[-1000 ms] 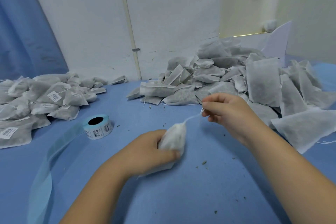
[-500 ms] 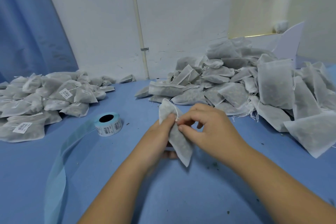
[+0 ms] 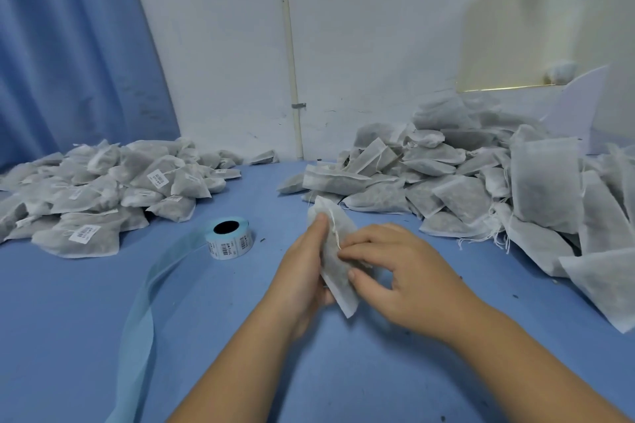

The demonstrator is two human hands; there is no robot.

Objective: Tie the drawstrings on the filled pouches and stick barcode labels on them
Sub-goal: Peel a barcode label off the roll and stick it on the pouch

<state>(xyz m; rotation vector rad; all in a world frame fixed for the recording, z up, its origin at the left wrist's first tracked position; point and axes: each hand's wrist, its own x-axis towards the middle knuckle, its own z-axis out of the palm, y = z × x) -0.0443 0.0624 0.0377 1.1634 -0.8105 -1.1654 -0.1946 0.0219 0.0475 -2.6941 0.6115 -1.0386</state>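
Above the table's [image 3: 68,336] middle near the front edge, the left hand [image 3: 302,271] grips a filled pouch [image 3: 335,261] upright from its left side, fingers lying up along it; the right hand [image 3: 395,268] pinches the pouch's face between thumb and curled forefinger, at the lower end of the white drawstring [image 3: 334,227]; a label roll [image 3: 229,239] stands just left, its blue backing strip [image 3: 144,302] trailing toward the front edge; labelled pouches [image 3: 96,192] are heaped at the far left corner, unlabelled pouches [image 3: 481,182] along the right edge.
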